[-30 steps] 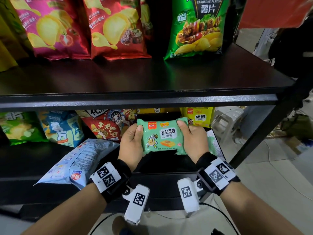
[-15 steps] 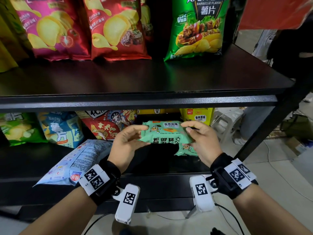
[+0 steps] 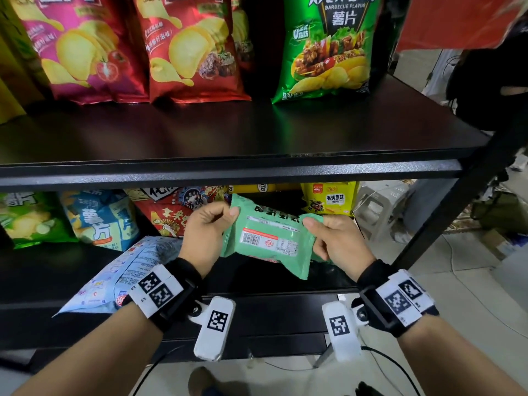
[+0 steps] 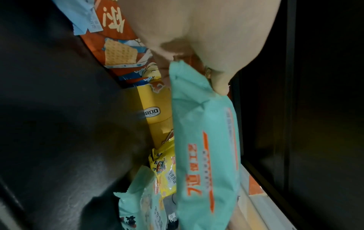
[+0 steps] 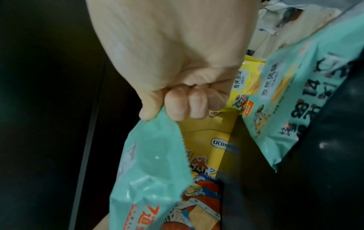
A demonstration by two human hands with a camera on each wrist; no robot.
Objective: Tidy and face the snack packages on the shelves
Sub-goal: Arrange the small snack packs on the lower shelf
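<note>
While the left hand (image 3: 206, 232) and right hand (image 3: 340, 241) pinch the crimped ends of the mint-green plastic snack pack (image 3: 268, 238), barcode side up before the lower black shelf (image 3: 43, 270), only the wrist views show a second mint-green pack (image 5: 291, 99); the far green crisp bag (image 3: 328, 44) reads "BARBECUE FLAVOR".

The held packet (image 3: 271, 238) hangs before the lower shelf (image 3: 43, 270), left hand (image 3: 207, 232) at its left end, right hand (image 3: 340, 242) at its right; a second packet (image 4: 141, 207) lies behind it.
</note>
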